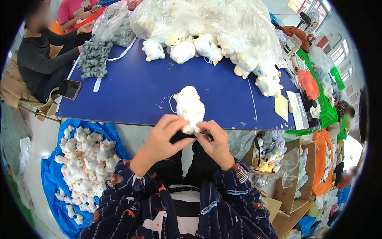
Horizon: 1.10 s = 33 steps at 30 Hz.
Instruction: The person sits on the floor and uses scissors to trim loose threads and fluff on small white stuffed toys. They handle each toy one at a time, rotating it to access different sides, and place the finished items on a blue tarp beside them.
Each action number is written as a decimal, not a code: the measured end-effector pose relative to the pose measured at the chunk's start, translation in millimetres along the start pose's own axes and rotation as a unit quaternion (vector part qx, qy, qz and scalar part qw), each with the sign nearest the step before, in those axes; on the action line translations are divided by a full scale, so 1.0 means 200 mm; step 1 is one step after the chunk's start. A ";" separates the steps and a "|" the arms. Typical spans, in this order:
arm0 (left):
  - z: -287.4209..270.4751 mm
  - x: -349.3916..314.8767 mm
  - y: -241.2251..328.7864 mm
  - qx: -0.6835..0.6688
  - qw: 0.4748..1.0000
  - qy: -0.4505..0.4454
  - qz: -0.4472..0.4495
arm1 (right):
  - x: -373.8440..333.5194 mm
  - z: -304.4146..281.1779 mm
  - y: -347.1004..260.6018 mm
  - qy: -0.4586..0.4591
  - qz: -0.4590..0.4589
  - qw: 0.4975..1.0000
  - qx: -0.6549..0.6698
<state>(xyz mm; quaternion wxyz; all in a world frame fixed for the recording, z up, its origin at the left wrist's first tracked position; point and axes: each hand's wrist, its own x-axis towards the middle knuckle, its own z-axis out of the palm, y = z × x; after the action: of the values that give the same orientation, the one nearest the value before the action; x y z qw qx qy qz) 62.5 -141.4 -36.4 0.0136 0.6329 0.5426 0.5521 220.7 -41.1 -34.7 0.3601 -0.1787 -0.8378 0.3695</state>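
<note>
A white plush toy [190, 104] lies on the blue tabletop at the near edge, its lower end toward me. My left hand [167, 136] is beside that end, fingertips touching the fur, with a gap between thumb and forefinger. Against the toy's small pale foot, my right hand [214, 142] has its thumb and fingers pinched together. What lies in that pinch is too small to make out. A white cord loop [171, 104] curls out at the toy's left side.
White plush toys [183, 51] lie under clear plastic [207, 20] at the table's far side. Grey plush pieces [94, 59] and a phone [69, 89] sit left, near a seated person [38, 59]. Below left, a blue sheet [51, 171] holds many toys; cardboard boxes [294, 175] stand right.
</note>
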 end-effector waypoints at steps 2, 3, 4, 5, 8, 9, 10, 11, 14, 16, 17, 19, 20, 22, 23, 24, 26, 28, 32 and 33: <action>0.04 -0.05 -0.01 0.021 1.000 0.003 -0.019 | 0.01 0.00 -0.02 -0.006 0.010 1.000 0.022; 0.05 -0.05 -0.02 0.036 0.999 0.028 -0.010 | 0.01 0.01 -0.02 -0.003 0.024 0.999 0.032; 0.05 -0.06 -0.02 0.040 0.999 0.034 -0.004 | 0.01 0.02 -0.02 -0.001 0.039 0.998 0.043; 0.06 -0.06 -0.02 0.043 0.998 0.041 0.002 | 0.00 0.02 -0.01 0.001 0.054 0.997 0.051; 0.06 -0.05 -0.01 0.054 0.997 0.047 0.014 | 0.01 -0.02 -0.05 -0.023 0.128 0.985 0.111; 0.06 -0.04 -0.01 0.058 0.997 0.047 0.016 | 0.02 -0.02 -0.06 0.003 0.107 0.991 0.081; 0.06 -0.04 0.00 0.056 0.997 0.045 0.015 | 0.03 -0.02 -0.07 0.028 0.084 0.995 0.051; 0.06 -0.03 0.01 0.056 0.997 0.042 0.015 | 0.05 -0.01 -0.08 0.055 0.062 0.996 0.022; 0.07 -0.03 0.01 0.063 0.997 0.038 0.026 | 0.09 0.05 -0.08 0.082 0.035 0.995 -0.037; 0.06 -0.02 0.01 0.065 0.997 0.035 0.028 | 0.10 0.05 -0.07 0.068 0.099 0.993 -0.008; 0.06 -0.02 0.01 0.063 0.997 0.033 0.025 | 0.10 0.05 -0.07 0.058 0.151 0.981 0.107; 0.06 -0.02 0.01 0.056 0.998 0.033 0.024 | 0.10 0.01 -0.07 0.035 0.248 0.910 0.330; 0.06 -0.02 0.01 0.051 0.998 0.036 0.025 | 0.08 -0.02 -0.06 0.006 0.261 0.883 0.391; 0.06 -0.02 0.01 0.045 0.998 0.037 0.030 | 0.08 -0.03 -0.09 -0.005 0.228 0.932 0.281; 0.06 -0.02 0.01 0.043 0.998 0.035 0.033 | 0.09 -0.04 -0.10 -0.010 0.210 0.952 0.223; 0.07 -0.02 0.00 0.041 0.998 0.034 0.037 | 0.08 -0.04 -0.09 -0.005 0.178 0.967 0.184; 0.08 -0.01 0.01 0.037 0.998 0.033 0.045 | 0.11 -0.03 -0.11 0.016 0.091 0.995 0.041; 0.08 -0.01 0.02 0.040 0.998 0.031 0.049 | 0.12 -0.01 -0.14 0.029 0.056 0.996 -0.066; 0.08 -0.01 0.01 0.047 0.997 0.031 0.048 | 0.15 0.00 -0.15 0.008 0.090 0.994 -0.061; 0.08 -0.02 0.00 0.048 0.997 0.031 0.045 | 0.16 -0.01 -0.14 -0.014 0.146 0.989 0.016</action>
<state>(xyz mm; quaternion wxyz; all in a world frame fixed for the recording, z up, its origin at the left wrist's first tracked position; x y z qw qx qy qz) 75.0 -134.7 -44.3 -0.0586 0.6390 0.5397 0.5450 199.6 -40.2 2.3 0.2931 -0.2882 -0.8017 0.4339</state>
